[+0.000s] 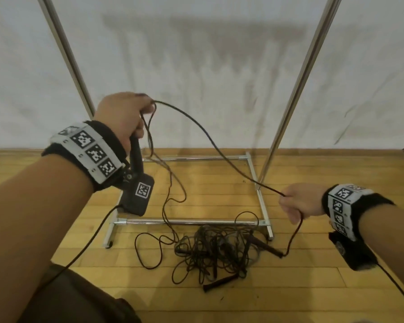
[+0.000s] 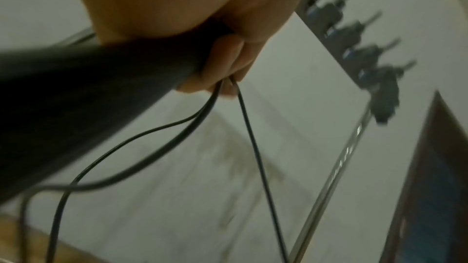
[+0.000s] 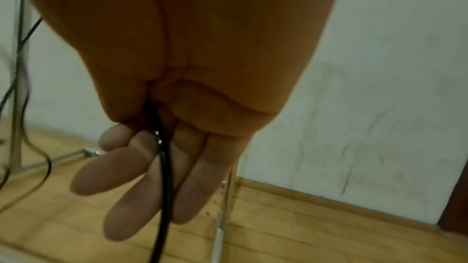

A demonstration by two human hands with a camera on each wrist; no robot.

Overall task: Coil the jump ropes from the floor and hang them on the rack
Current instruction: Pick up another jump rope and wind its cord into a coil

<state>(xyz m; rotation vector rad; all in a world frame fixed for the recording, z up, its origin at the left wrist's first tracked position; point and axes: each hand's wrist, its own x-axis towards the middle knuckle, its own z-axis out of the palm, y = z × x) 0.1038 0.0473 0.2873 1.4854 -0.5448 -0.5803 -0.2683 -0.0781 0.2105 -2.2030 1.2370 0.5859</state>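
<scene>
Fingers [image 2: 222, 61] of my left hand [image 1: 124, 115] clamp handle [image 1: 135, 150] and rope [image 1: 210, 138]; right hand [image 1: 299, 201] pinches it mid-coil; next loop needs slack gathered leftward.

My left hand [image 1: 124, 117] is raised, fist closed; my right hand [image 1: 300, 202] sits lower, out to the side, fingers [image 3: 126, 169] loosely curled.

Open gap between the rack uprights [image 1: 296, 89], taut jump rope [image 1: 210, 138] slanting across it, tangled rope pile [image 1: 219, 250] just before the rack's front bar.
</scene>
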